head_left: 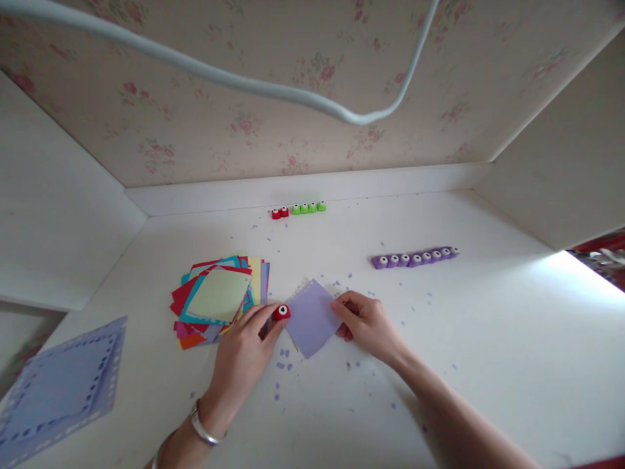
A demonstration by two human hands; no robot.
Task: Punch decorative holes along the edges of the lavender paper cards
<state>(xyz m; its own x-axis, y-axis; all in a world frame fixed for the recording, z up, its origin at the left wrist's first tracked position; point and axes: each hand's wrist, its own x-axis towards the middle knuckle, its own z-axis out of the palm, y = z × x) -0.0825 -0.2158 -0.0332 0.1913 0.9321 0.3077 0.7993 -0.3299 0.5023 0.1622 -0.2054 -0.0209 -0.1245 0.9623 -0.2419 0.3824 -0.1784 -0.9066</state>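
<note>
My left hand grips a small red craft punch with a white button on top, held against the left corner of a purple paper square. Pinched at its right corner, the same sheet is in my right hand. Small punched holes run along the sheet's upper left edge. Purple paper bits lie scattered just below the punch. Whether the punch's slot has the paper's edge inside is hidden by my fingers.
A pile of coloured paper lies left of my hands, with punched purple sheets at far left. Red punches and green punches line the back; a purple punch row sits right. A white cable hangs in front of the wall.
</note>
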